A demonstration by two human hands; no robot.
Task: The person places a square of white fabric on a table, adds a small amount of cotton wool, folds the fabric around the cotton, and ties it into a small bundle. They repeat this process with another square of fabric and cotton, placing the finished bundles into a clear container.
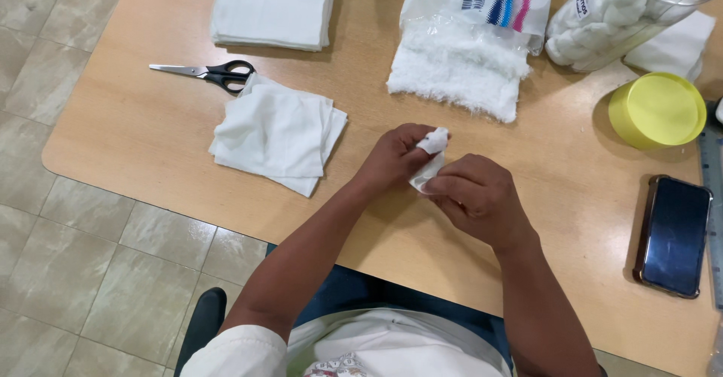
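Hands meet over the wooden table, near its front edge. Left hand is curled shut round a small white gauze wad, top of the wad poking out above the fingers. Right hand pinches the wad's lower end w/ thumb & fingertips, other fingers folded in. Loose gauze squares lie just left of the hands, black-handled scissors touching their far corner. Cotton roll sits beyond the hands, half out of its bag. Yellow lid & dark phone are off to the right.
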